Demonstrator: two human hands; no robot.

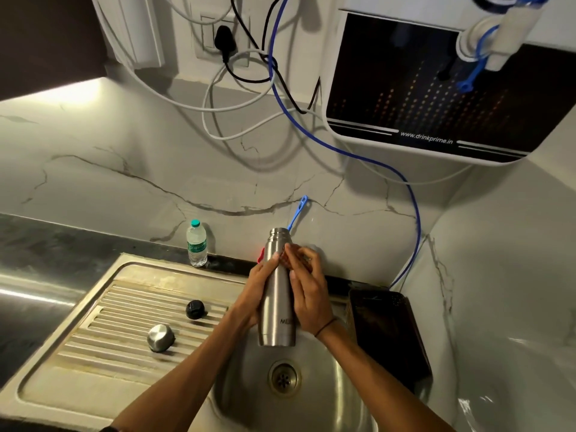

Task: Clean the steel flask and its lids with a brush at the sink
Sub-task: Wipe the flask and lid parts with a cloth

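Both hands grip the open steel flask (277,291) upright over the sink (327,378): left hand (257,294) wrapped around it, right hand (307,294) too, pinching something reddish. Steel lid (160,337) and black lid (195,309) sit left on the drainboard (93,353); water bottle (197,243) stands farther back, black basket (389,332) on the right.

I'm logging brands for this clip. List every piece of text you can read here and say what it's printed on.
"www.drinkprime.in": on the lower edge of the water purifier mounted on the wall.
"MIL": start of a brand on the steel flask; the rest is covered by the right hand.
Green label on the plastic water bottle: too small and blurred to read.
No other text is visible.
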